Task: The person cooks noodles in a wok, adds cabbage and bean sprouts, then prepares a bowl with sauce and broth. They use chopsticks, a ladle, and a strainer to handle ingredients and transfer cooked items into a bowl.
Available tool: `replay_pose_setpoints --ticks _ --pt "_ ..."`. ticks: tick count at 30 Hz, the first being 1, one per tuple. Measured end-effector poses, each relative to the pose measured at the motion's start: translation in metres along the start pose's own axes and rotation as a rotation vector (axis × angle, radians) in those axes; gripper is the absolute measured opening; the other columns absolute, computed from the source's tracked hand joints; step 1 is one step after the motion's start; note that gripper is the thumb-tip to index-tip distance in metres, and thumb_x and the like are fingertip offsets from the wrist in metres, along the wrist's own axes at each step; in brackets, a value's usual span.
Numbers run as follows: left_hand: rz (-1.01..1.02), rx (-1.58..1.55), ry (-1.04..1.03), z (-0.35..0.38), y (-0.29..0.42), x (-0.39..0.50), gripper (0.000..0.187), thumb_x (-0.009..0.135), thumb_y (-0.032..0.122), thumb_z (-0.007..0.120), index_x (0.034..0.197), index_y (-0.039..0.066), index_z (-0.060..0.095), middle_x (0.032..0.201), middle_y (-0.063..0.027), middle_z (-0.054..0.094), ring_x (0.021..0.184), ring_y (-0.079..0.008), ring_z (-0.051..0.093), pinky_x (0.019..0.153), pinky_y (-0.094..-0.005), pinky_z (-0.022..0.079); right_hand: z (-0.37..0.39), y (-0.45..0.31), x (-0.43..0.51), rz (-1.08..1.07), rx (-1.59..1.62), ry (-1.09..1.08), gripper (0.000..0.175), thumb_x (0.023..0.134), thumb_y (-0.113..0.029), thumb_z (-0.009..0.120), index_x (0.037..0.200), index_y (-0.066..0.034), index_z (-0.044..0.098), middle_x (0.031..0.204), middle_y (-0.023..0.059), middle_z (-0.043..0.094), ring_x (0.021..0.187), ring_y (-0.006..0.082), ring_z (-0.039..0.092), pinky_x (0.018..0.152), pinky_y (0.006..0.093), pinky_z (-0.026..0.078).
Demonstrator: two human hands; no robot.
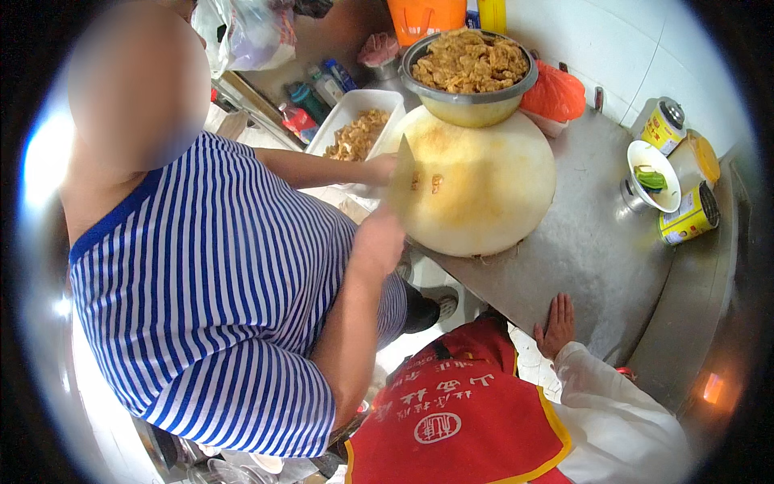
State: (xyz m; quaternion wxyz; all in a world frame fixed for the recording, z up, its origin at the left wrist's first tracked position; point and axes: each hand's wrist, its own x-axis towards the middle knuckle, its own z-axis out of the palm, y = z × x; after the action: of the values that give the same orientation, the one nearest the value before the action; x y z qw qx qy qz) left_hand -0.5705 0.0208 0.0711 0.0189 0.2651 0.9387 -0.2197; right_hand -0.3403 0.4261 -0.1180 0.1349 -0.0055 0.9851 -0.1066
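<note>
My right hand (556, 327) rests flat, palm down, on the stainless-steel counter (580, 242) near its front edge, fingers stretched out and holding nothing. My left hand is out of view. Before me, on the counter, lies a thick round cutting board (496, 181) stained yellow, with a few small brown food pieces (436, 183) on it. A co-worker in a striped shirt stands at the left. That person's near hand (378, 242) grips a cleaver (402, 181), its blade over the board's left edge. Their other hand (381, 169) is partly behind the blade.
A basin (471, 103) heaped with fried food pieces stands at the board's far edge. A white plastic tub (351, 115) holds chopped pieces. At right are a tilted white bowl (641, 160) with green vegetables and yellow-labelled cans (689, 218). A red bag (553, 91) sits by the tiled wall.
</note>
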Motion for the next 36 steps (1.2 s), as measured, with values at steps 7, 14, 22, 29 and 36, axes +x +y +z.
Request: replay_pose_setpoints --ticks 7,14,22,29,36 --pt "0.139 0.028 -0.253 0.002 0.001 0.034 0.019 0.083 0.007 0.059 0.096 0.004 0.074 0.106 -0.0142 0.067 0.108 -0.0281 0.061 0.088 -0.0363 0.052 -0.001 0.000 0.000 -0.007 0.028 -0.002 0.084 0.092 -0.043 0.046 0.148 0.0135 0.018 0.158 0.0302 0.011 0.148 0.0455 0.004 0.122 0.0492 0.004" --pt "0.071 0.051 -0.159 -0.007 -0.003 0.008 0.020 0.083 0.006 0.060 0.097 0.004 0.073 0.107 -0.0143 0.067 0.108 -0.0281 0.061 0.088 -0.0364 0.052 0.000 0.001 0.000 -0.012 0.032 0.015 0.085 0.091 -0.043 0.047 0.148 0.0137 0.018 0.158 0.0301 0.012 0.148 0.0456 0.005 0.122 0.0497 0.004" --pt "0.095 0.071 -0.187 -0.007 0.004 0.034 0.021 0.083 0.006 0.060 0.099 0.005 0.073 0.107 -0.0145 0.067 0.109 -0.0281 0.061 0.088 -0.0366 0.052 -0.001 -0.001 0.000 -0.016 0.037 0.047 0.085 0.089 -0.041 0.050 0.148 0.0128 0.020 0.158 0.0290 0.013 0.148 0.0448 0.006 0.122 0.0497 0.004" --pt "0.099 0.129 -0.196 -0.003 -0.004 0.018 0.022 0.082 0.005 0.060 0.100 0.005 0.072 0.108 -0.0146 0.066 0.109 -0.0281 0.061 0.088 -0.0367 0.052 0.004 0.002 0.000 -0.017 0.050 0.071 0.085 0.087 -0.039 0.054 0.148 0.0122 0.021 0.158 0.0284 0.014 0.148 0.0444 0.007 0.122 0.0494 0.005" --pt "-0.023 -0.023 -0.111 0.006 0.007 0.044 0.027 0.083 0.005 0.059 0.108 0.005 0.070 0.112 -0.0151 0.065 0.114 -0.0276 0.059 0.087 -0.0353 0.052 0.004 0.001 -0.001 -0.026 0.044 0.076 0.085 0.088 -0.040 0.053 0.148 0.0122 0.022 0.158 0.0284 0.014 0.148 0.0443 0.007 0.122 0.0492 0.005"
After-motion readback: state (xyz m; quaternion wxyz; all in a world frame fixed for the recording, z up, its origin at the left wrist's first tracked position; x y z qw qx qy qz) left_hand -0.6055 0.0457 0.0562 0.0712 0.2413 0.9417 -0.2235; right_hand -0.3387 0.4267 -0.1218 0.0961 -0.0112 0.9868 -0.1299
